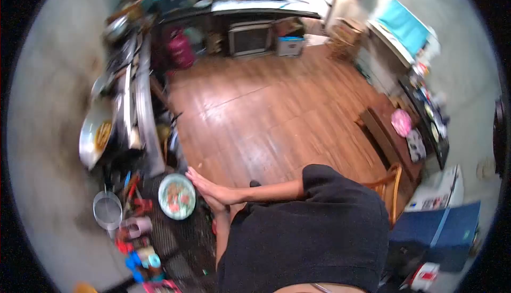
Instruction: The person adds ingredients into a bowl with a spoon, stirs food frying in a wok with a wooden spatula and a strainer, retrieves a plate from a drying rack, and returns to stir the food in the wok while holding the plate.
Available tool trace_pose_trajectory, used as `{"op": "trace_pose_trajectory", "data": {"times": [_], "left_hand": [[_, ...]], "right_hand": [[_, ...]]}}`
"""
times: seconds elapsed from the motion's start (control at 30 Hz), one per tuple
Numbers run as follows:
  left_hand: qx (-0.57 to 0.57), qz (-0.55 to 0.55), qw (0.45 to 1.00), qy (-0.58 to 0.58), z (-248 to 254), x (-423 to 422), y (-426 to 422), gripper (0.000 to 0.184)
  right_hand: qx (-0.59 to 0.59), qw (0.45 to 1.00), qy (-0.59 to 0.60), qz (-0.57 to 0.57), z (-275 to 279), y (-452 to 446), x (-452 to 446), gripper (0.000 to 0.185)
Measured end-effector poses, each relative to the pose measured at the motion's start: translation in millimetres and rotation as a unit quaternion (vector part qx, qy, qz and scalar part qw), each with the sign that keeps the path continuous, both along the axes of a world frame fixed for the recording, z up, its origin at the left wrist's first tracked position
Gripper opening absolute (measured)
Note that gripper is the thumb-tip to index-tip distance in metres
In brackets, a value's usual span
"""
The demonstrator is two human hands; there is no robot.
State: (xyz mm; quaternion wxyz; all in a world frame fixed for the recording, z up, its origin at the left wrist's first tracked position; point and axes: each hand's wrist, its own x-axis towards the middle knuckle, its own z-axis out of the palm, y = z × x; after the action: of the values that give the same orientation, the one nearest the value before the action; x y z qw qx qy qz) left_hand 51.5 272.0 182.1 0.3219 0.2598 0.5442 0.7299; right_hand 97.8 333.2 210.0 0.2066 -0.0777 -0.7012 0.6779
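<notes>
My right hand (212,189) reaches across from the right, its fingers stretched out beside the rim of a white bowl (163,194). Food in pink, brown and pale green (177,197) lies in the bowl. My left hand (219,206) is just below and against the right one, which covers its fingers. Nothing held shows in either hand. The bowl rests on a dark ribbed counter (181,240). Whether my fingertips touch its rim I cannot tell.
At left are a wok (88,138) with brown food, a strainer (108,211) and a pink mug (139,226). A pink gas cylinder (181,49) stands at the back. A wooden chair (395,194) and a brown bench (380,133) are to my right.
</notes>
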Motion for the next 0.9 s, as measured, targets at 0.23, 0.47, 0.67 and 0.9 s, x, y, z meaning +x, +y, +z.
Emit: {"op": "trace_pose_trajectory", "data": {"times": [0.23, 0.47, 0.67, 0.9], "left_hand": [[0.091, -0.133, 0.978, 0.134, 37.4, 22.8, 150.0, 0.068], [0.169, -0.224, 0.944, -0.175, 65.6, 60.1, 194.8, 0.070], [0.085, -0.239, 0.944, 0.210, 98.2, 67.8, 203.7, 0.075], [0.006, -0.153, 0.789, 0.595, 41.7, 12.8, 205.8, 0.062]], "right_hand": [[0.012, 0.963, 0.131, -0.235, -7.9, 118.1, 21.0, 0.060], [0.245, 0.939, 0.052, -0.236, 39.8, 168.6, 78.3, 0.067], [0.018, 0.952, 0.139, -0.274, -6.8, 193.1, 75.7, 0.067], [-0.589, 0.786, 0.186, -0.025, -33.3, 185.2, 73.8, 0.048]]}}
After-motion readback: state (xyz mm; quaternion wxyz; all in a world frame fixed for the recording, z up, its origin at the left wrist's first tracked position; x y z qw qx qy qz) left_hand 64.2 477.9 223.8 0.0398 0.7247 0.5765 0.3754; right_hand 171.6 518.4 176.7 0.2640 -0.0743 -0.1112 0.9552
